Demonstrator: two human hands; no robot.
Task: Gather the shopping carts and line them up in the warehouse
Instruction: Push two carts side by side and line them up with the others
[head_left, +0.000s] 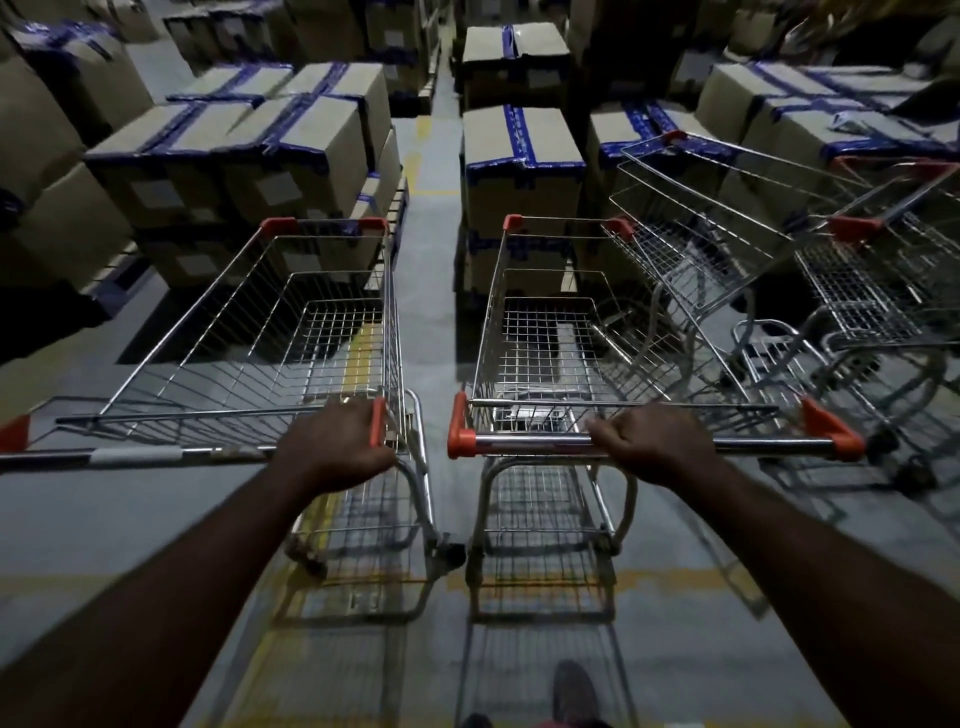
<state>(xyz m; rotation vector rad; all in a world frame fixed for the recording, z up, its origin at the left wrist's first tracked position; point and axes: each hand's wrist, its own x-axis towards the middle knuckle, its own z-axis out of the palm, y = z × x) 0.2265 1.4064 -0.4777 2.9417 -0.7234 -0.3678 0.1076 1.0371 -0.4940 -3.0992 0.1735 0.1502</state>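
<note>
Two empty wire shopping carts with orange corner caps stand side by side in front of me. My left hand (335, 447) grips the right end of the left cart's (249, 332) handle bar. My right hand (652, 447) grips the chrome handle of the right cart (545, 332) near its middle. Two more carts stand at the right: a tilted cart (727, 218) touching the right cart's far corner, and another cart (883, 270) behind it.
Stacks of cardboard boxes with blue tape (291, 150) line both sides on pallets, and a box stack (519, 171) stands just ahead of the right cart. A narrow aisle with yellow floor lines (426, 156) runs between them. My shoe (574, 691) shows at the bottom.
</note>
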